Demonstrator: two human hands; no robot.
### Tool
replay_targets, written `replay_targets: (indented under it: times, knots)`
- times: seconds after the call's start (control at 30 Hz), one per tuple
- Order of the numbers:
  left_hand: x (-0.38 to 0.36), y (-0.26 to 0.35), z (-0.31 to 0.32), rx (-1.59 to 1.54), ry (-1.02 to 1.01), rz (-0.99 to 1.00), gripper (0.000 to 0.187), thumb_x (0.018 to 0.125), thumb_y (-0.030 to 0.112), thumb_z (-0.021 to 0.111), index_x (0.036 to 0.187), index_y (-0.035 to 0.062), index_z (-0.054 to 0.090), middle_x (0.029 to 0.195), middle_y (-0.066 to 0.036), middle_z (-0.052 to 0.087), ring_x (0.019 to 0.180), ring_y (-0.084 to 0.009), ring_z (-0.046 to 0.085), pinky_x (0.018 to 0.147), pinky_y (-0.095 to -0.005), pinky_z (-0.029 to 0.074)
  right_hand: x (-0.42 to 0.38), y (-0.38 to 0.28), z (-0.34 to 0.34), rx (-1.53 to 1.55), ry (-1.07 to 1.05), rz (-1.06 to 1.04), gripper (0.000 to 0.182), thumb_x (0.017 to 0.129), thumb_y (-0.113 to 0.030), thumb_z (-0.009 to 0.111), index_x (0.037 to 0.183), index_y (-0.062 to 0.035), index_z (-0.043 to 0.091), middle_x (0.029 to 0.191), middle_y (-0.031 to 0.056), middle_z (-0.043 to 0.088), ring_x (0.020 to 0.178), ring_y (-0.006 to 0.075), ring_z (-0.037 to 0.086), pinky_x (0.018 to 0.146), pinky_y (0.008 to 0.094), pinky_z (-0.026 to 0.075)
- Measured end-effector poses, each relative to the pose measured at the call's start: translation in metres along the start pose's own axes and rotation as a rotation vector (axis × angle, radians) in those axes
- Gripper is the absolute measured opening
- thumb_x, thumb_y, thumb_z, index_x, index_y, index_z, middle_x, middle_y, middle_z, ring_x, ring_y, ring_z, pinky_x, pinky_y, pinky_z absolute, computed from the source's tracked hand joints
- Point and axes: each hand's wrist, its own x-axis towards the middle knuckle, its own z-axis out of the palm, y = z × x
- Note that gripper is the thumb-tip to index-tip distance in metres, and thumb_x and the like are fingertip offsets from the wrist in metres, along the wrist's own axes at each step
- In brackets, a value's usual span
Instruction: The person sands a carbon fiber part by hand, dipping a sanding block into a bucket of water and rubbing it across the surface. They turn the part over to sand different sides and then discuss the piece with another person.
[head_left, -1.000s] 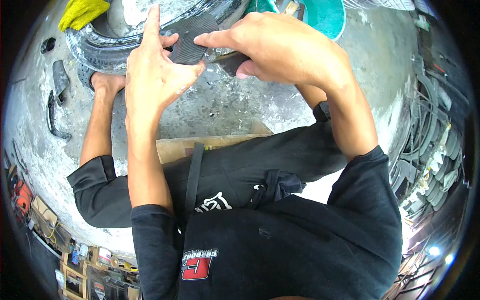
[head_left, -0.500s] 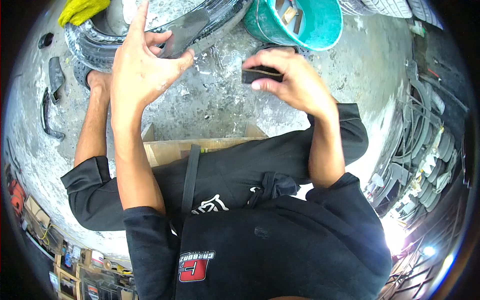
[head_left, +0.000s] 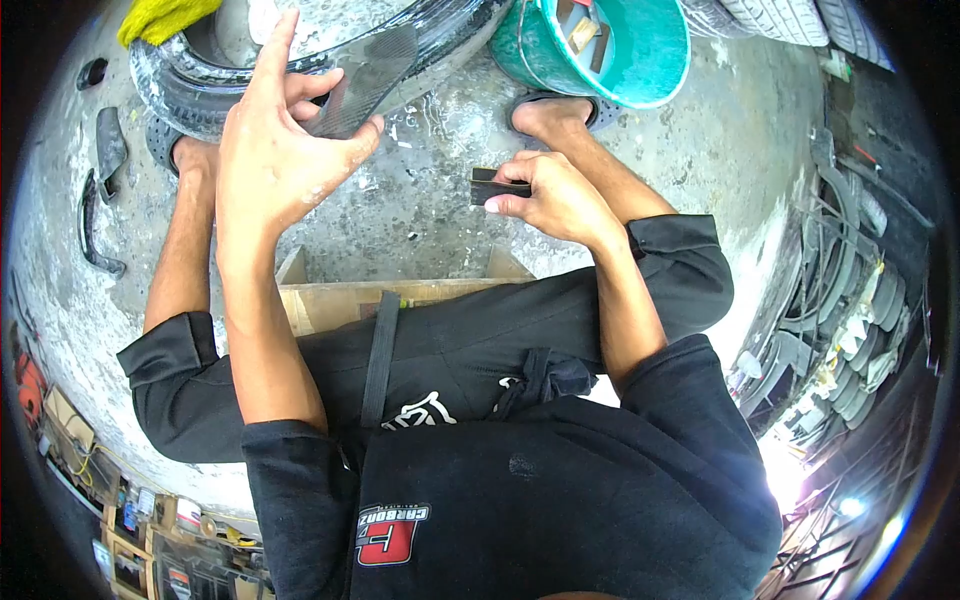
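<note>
My left hand (head_left: 285,150) pinches a dark, woven-looking carbon-fibre piece (head_left: 368,80) between thumb and fingers, its index finger stretched out. That piece is held over a tire (head_left: 185,100) lying on the floor. Closed round a small folded piece of dark sandpaper (head_left: 488,190) is my right hand (head_left: 560,195). The sandpaper's fold stands slightly open toward the left, apart from the carbon-fibre piece. My right hand is above the floor, in front of my right foot.
A green bucket (head_left: 650,60) with small blocks inside stands at the top. A yellow cloth (head_left: 165,18) lies on the tire. Dark curved parts (head_left: 110,150) lie on the floor at left. More tires (head_left: 780,20) are at top right, with stacked curved parts (head_left: 850,320) below.
My right hand has drawn back toward my body and slightly left with the sandpaper, uncovering my right foot. My left hand and the carbon-fibre piece have barely shifted.
</note>
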Motion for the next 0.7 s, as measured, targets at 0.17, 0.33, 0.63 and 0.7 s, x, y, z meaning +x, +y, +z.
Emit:
replay_targets:
  times: [0.17,0.33,0.63,0.7]
  knots:
    - [-0.001,-0.011,0.009,-0.096,0.031,0.072,0.107,0.067,0.020,0.091,0.160,0.0169,0.038,0.113,-0.009,0.077,0.092,-0.0164,0.068,0.089,-0.0346,0.056,0.003,-0.005,0.001,-0.010,-0.019,0.056,0.027,0.085,-0.025,0.081,0.094,-0.0012,0.074,0.095,0.0211,0.070,0.093,0.0411,0.067,0.082,0.0483,0.051]
    - [-0.004,-0.005,0.015,-0.121,0.038,0.079,0.106,0.067,0.017,0.090,0.159,0.0163,0.039,0.112,-0.010,0.077,0.091,-0.0172,0.068,0.089,-0.0349,0.055,0.005,-0.001,0.004,-0.008,-0.010,0.034,0.025,0.085,-0.024,0.081,0.093,-0.0018,0.074,0.093,0.0198,0.071,0.092,0.0408,0.067,0.081,0.0480,0.051]
    - [0.003,-0.014,0.003,-0.182,0.016,0.037,0.104,0.068,0.015,0.091,0.159,0.0132,0.039,0.112,-0.009,0.077,0.092,-0.0127,0.068,0.088,-0.0322,0.055,0.006,0.001,0.011,-0.009,-0.004,-0.035,0.021,0.084,-0.020,0.080,0.092,-0.0027,0.073,0.091,0.0176,0.069,0.090,0.0405,0.066,0.080,0.0492,0.050]
    - [0.004,-0.014,0.001,-0.194,0.001,0.003,0.105,0.069,0.014,0.091,0.159,0.0128,0.039,0.112,-0.008,0.077,0.092,-0.0112,0.067,0.088,-0.0317,0.054,0.007,0.001,0.012,-0.011,-0.009,-0.040,0.021,0.083,-0.020,0.081,0.092,-0.0027,0.073,0.091,0.0176,0.069,0.090,0.0404,0.066,0.080,0.0491,0.050]
